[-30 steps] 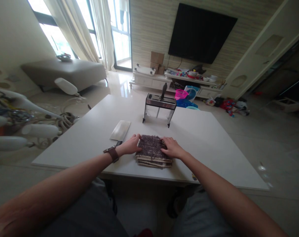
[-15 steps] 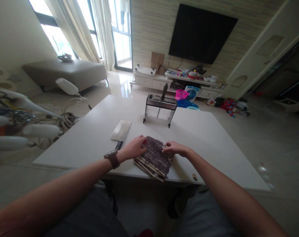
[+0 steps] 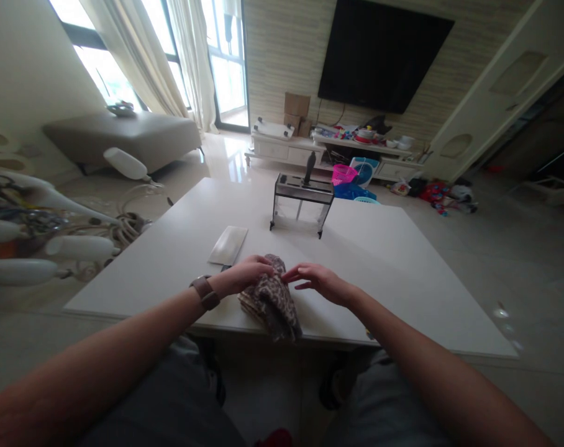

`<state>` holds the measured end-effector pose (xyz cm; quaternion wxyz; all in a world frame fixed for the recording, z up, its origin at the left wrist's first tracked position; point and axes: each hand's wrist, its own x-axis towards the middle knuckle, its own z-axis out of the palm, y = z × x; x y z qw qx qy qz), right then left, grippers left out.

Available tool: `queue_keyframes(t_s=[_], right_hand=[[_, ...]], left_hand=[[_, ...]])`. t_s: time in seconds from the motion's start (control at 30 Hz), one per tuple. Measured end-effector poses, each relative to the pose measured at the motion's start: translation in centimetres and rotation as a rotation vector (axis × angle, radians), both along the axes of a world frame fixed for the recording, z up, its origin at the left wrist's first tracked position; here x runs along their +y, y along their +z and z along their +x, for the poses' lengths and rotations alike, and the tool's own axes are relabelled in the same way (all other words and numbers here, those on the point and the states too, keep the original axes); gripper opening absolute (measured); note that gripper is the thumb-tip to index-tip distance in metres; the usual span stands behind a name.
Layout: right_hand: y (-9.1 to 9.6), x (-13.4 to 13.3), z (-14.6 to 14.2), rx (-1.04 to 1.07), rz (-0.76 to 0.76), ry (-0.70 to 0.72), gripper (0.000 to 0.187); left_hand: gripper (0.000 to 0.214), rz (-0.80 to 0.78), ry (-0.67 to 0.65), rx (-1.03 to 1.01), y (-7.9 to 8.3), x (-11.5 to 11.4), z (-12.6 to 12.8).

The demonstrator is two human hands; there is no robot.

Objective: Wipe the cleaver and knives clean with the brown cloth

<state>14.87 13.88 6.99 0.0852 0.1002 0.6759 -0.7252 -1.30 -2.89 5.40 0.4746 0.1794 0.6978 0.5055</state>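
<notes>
A brown and cream patterned cloth (image 3: 275, 298) lies folded and bunched near the table's front edge, with several layers at its left side. My left hand (image 3: 254, 271), a watch on its wrist, is closed on the cloth's upper left part. My right hand (image 3: 323, 280) has its fingers stretched out, the tips at the cloth's right side. Left of the cloth lies a cleaver (image 3: 228, 245), its dark handle mostly hidden behind my left hand. A clear-sided knife block (image 3: 304, 186) with a black top stands upright beyond the cloth, a black handle sticking up from it.
The white table (image 3: 394, 273) carries these things. A chandelier (image 3: 123, 162) with white shades and cables is at the left. A grey bench (image 3: 123, 136) stands by the window. Behind the table are a pink basket (image 3: 343, 174), a low cabinet (image 3: 305, 158) and a wall television (image 3: 384, 56).
The cloth's right part has been folded over to the left, and its patterned side now faces up. My right hand has opened and moved slightly left.
</notes>
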Motion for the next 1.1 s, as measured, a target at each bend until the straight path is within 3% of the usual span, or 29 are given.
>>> queue_keyframes(t_s=[0.13,0.2,0.43,0.53,0.63,0.8,0.87,0.93,1.0,1.1], right_hand=[[-0.7,1.9,-0.4,0.051,0.066,-0.479,0.02],[-0.8,2.8,-0.4,0.043,0.099,-0.599,0.02],[-0.6,2.8,0.1,0.026,0.094,-0.623,0.018],[-0.5,1.3,0.1,-0.04,-0.037,-0.552,0.018],[-0.5,-0.8,0.1,-0.129,-0.33,-0.466,0.031],[-0.9,-3.4,0.0,-0.06,-0.787,-0.43,0.056],[-1.0,-3.5,-0.1,0.016,-0.9,-0.456,0.06],[-0.6,-3.0,-0.4,0.075,-0.954,-0.502,0.064],[0.1,-2.1,-0.5,0.113,-0.972,-0.532,0.067],[1.3,-0.9,-0.4,0.143,-0.981,-0.528,0.071]], left_hand=[[0.044,0.207,-0.019,-0.227,2.6,-1.1,-1.5],[0.051,0.305,-0.024,-0.255,3.5,-1.8,-2.6],[0.069,0.367,0.045,-0.204,3.1,-2.7,-5.2],[0.071,0.354,0.063,-0.154,2.9,-2.3,-5.5],[0.066,0.355,0.02,0.124,3.2,-1.7,-4.4],[0.064,0.368,-0.295,0.853,4.1,-1.5,1.6],[0.065,0.389,-0.434,1.067,4.4,-1.8,3.9],[0.062,0.454,-0.482,1.153,4.7,-2.2,4.9],[0.048,0.535,-0.337,1.157,4.8,-2.5,4.6],[0.027,0.597,0.108,1.025,4.4,-2.6,2.2]])
